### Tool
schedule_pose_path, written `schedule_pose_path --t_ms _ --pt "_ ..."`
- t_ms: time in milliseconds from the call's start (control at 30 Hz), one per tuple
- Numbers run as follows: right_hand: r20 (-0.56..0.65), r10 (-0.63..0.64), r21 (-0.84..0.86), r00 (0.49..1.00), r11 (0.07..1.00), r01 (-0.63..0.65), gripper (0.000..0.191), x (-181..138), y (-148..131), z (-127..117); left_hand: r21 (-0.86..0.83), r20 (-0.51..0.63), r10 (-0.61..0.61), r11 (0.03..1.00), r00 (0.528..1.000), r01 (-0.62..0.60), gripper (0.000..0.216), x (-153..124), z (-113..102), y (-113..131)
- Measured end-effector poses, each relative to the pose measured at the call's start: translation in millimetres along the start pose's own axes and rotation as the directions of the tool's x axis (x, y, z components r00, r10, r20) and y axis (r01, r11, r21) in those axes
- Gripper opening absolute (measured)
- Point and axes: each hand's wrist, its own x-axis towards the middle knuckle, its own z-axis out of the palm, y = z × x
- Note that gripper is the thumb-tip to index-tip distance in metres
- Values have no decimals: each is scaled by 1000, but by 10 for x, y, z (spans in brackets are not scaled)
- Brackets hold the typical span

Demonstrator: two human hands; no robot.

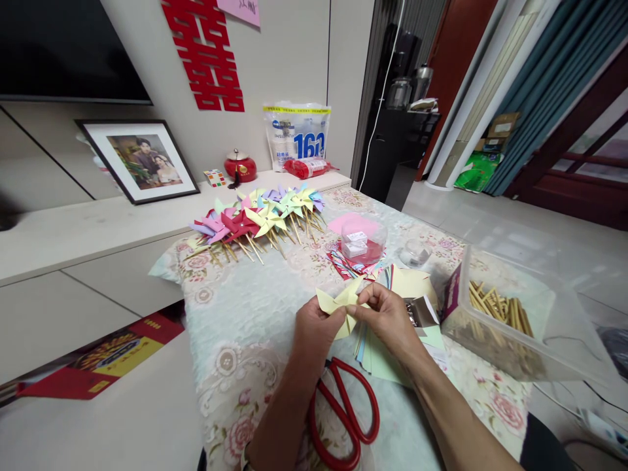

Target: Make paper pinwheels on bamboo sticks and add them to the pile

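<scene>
A pale yellow paper pinwheel [338,301], its blades folded in, is held between both hands over the table. My left hand [316,327] grips its left side, thumb near the centre. With thumb and fingers pinched, my right hand [385,314] holds its right side by the middle; any small pin there is too small to make out. Below my hands lie red-handled scissors [346,418], the blades hidden under my left hand. Beside my right hand is a stack of coloured paper [377,360], with a small open box of metal pieces [419,314] on it.
Finished pinwheels on sticks [265,219] lie in a pile at the table's back left. A clear round container [366,239] holds small white boxes. On the right stands a plastic bin [490,343] of short wooden sticks. The floral tablecloth [240,307] covers the table.
</scene>
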Motion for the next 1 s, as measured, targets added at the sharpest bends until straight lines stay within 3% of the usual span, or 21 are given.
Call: schedule_pose_path --t_ms 433,667,867,1000 --pt "-22 31 49 999 998 -30 31 5 3 6 -17 54 -29 999 998 30 31 20 -38 -25" --pt "83 75 151 994 985 -87 49 -11 -63 14 -90 113 -73 992 991 84 32 -7 -31 4" --pt "184 19 218 983 974 -60 34 -10 -65 31 -133 162 -72 987 984 94 33 -4 -28 -6" --pt "209 26 269 978 960 -83 35 -19 -45 48 -142 170 -71 985 983 95 36 5 -36 -9"
